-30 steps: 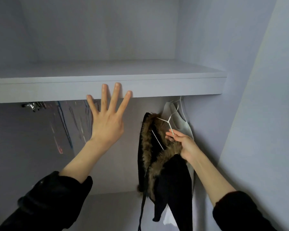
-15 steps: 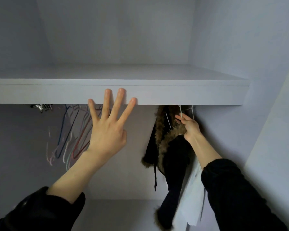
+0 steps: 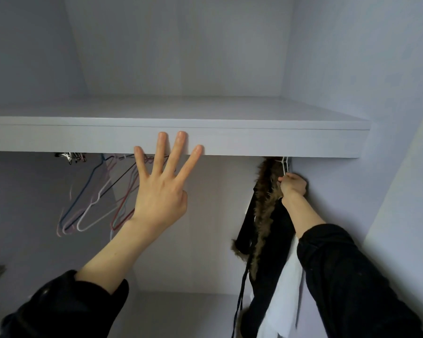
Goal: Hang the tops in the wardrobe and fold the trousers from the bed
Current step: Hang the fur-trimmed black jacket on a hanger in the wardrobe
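- Under the left end of the wardrobe shelf (image 3: pixel 254 140), a metal fitting (image 3: pixel 70 156) shows just below the front edge, and a bunch of empty wire hangers (image 3: pixel 93 206) (blue, white, pink, red, one black) hangs tilted beneath it.
- The left hand (image 3: pixel 160 193) is raised flat with its fingers straight and spread, holding nothing; its fingertips (image 3: pixel 162 137) overlap the shelf's front edge near the middle, though whether they touch it I cannot tell.
- Below the right end of the shelf, a black top with a brown fur trim (image 3: pixel 266 215) hangs close to the wardrobe's right wall, a dark cord dangling from it.
- A white garment (image 3: pixel 287 296) hangs behind it, lower down.
- The right hand (image 3: pixel 293 185) is curled around the white hanger (image 3: pixel 285 164) at the top's collar, right under the shelf edge.
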Available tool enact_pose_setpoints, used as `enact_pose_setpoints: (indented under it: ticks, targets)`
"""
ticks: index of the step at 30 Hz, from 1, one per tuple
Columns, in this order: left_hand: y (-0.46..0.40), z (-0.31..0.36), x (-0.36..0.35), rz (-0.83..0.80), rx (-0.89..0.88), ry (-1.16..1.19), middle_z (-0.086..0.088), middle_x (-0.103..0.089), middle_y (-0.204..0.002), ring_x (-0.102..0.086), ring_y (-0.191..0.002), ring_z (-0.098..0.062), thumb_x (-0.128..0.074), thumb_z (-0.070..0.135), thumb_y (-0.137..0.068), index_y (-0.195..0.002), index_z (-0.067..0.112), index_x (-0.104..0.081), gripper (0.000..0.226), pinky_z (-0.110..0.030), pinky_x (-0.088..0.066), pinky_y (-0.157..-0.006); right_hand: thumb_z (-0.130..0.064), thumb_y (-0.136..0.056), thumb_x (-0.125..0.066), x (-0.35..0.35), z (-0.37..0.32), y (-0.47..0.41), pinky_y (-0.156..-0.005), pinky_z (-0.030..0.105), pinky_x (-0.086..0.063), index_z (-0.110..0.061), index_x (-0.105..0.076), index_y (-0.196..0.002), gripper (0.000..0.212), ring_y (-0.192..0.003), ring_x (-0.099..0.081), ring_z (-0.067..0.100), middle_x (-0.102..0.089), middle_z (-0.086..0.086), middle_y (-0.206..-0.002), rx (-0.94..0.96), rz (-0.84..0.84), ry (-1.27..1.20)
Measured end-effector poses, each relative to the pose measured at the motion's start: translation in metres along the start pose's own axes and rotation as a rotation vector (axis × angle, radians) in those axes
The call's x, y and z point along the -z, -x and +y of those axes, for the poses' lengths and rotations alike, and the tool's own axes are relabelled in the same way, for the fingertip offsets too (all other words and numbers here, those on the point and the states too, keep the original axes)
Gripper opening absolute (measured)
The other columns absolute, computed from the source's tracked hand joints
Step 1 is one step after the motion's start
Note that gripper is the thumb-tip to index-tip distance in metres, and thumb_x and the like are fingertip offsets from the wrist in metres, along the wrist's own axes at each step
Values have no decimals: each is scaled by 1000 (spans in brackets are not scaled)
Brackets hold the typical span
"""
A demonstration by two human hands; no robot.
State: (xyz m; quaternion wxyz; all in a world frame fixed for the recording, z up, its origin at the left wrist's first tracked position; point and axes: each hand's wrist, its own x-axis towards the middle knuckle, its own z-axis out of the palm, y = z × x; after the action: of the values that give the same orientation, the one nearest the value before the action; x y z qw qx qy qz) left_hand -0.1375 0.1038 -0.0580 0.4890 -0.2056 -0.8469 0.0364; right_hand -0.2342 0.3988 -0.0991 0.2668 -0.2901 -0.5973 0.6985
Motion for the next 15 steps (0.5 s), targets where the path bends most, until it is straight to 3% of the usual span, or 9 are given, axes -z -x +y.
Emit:
enact_pose_setpoints:
  ticks: [2, 7, 10, 12, 15]
  targets:
    - [0, 0, 2, -20, 6, -2, -10, -5, -156, 1, -142, -40, -58, -2, -56, -149, 22, -14, 105, -72, -3, -102, -1, -95, -42, 5, 2, 9, -94, 33, -47, -6, -59, -124, 34, -108, -59, 28, -62, 16, -122, 108, 21, 177]
    - [0, 3, 10, -80, 23, 12, -13, -11, -156, -4, -142, -42, -58, -1, -58, -148, 21, -16, 102, -72, -8, -103, 1, -90, -41, 27, 7, 44, -95, 35, -39, -2, -56, -125, 38, -117, -50, 38, -55, 22, -128, 382, -37, 612]
    - [5, 5, 18, -115, 24, 79, -12, -13, -156, -7, -142, -40, -59, -2, -63, -148, 20, -23, 95, -68, -8, -105, -9, -91, -44, 35, 14, 78, -110, 44, -24, -7, -43, -138, 46, -136, -30, 33, -32, 16, -149, 461, -95, 876]
    - [18, 4, 23, -177, 40, 144, -10, -10, -157, -2, -144, -35, -57, -1, -70, -148, 19, -25, 87, -63, -6, -109, -18, -93, -46, 35, 18, 110, -113, 53, -13, -14, -36, -142, 50, -142, -18, 29, -21, 11, -155, 493, -152, 1046]
    - [50, 1, 32, -342, 110, 265, -4, 11, -155, 17, -142, -24, -49, 8, -86, -150, 24, -12, 75, -53, 2, -116, -24, -96, -44, 29, 20, 165, -114, 53, -13, -16, -28, -146, 52, -143, -18, 26, -21, 7, -155, 498, -303, 1080]
